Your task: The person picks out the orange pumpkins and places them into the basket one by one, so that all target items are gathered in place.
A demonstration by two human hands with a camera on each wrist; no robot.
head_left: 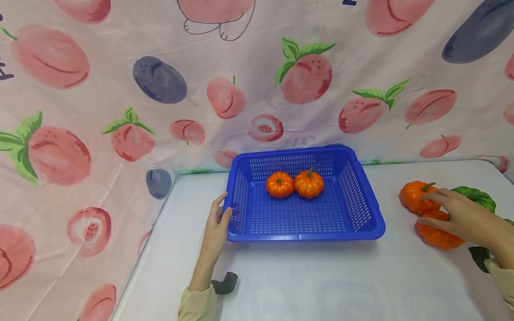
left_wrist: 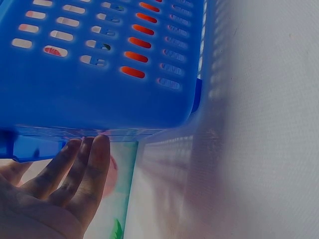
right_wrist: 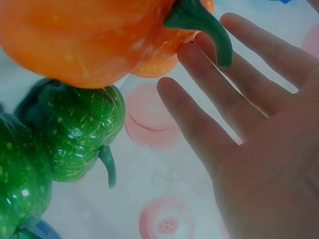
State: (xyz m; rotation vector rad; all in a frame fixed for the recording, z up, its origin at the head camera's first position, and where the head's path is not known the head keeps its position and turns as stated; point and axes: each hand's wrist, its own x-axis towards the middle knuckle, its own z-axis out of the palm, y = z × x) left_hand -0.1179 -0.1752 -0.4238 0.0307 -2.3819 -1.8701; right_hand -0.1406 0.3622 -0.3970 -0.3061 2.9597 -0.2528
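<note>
A blue plastic basket point(head_left: 297, 236) with slotted walls stands on the white table, two small orange pumpkins point(head_left: 279, 185) side by side inside it. At its left side, my left hand point(head_left: 217, 227) touches the wall and rim; in the left wrist view the extended fingers point(left_wrist: 94, 169) lie against the outside of the basket. Over on the right, my right hand point(head_left: 462, 214) hovers with spread fingers over two more orange pumpkins, one behind point(head_left: 413, 196) and one in front point(head_left: 435, 236). In the right wrist view, the fingertips are close beside an orange pumpkin point(right_wrist: 75, 45) with a green stem.
Beyond the right hand lie green pumpkins point(head_left: 478, 196), partly hidden by it in the head view; two point(right_wrist: 79, 129) show in the right wrist view. A fruit-printed cloth point(head_left: 257, 53) hangs behind and to the left of the table point(head_left: 281, 281). Dark straps sit at both wrists.
</note>
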